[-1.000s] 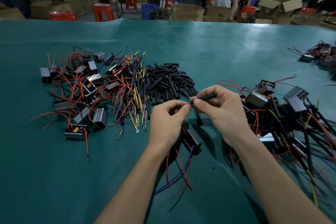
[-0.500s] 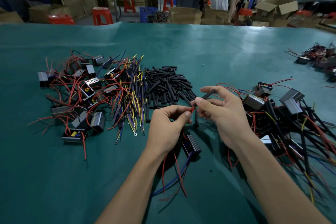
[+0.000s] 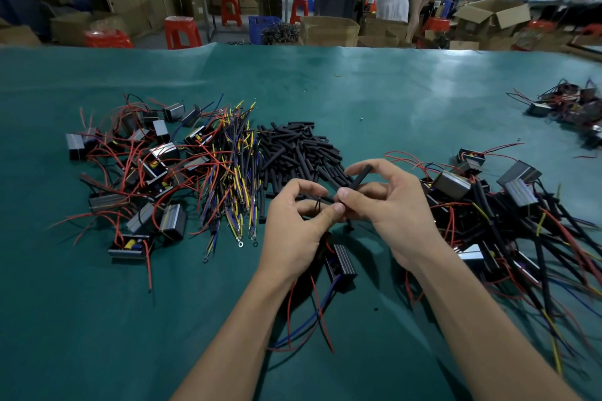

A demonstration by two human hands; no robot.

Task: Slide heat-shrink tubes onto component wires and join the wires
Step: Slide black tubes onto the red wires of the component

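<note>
My right hand pinches a black heat-shrink tube between thumb and fingers; the tube points up and away. My left hand pinches a thin dark wire whose end meets the tube's lower end. The wire's far run is hidden by my hands. Below my hands lies a small black component box with red, blue and black leads trailing toward me on the green table.
A pile of black tubes lies just beyond my hands. Left of it are loose blue-yellow wires and a heap of boxes with red leads. Tubed components are piled at right, more far right.
The camera view has dropped slightly. My right hand has tipped the tube more upright and my two thumbs have come closer together at the tube's lower end.
</note>
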